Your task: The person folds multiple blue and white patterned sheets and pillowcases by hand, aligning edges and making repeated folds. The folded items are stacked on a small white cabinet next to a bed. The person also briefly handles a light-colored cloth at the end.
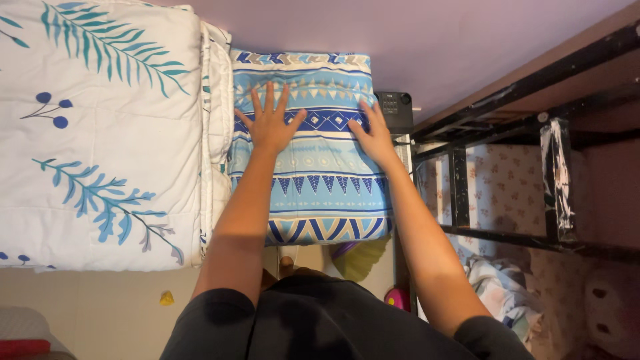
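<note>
left: white quilt (100, 133) blocks | right: black frame (507, 133) blocks

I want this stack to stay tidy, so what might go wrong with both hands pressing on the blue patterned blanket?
The folded blue patterned blanket overhangs the shelf's front edge, so pressure from the left hand and right hand might tip it off. The right hand could also nudge the black device behind it.

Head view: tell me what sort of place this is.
Probably a bedroom or dorm room: both hands press a folded blue patterned blanket beside a white leaf-print comforter, with a black metal bed frame at the right.
</note>
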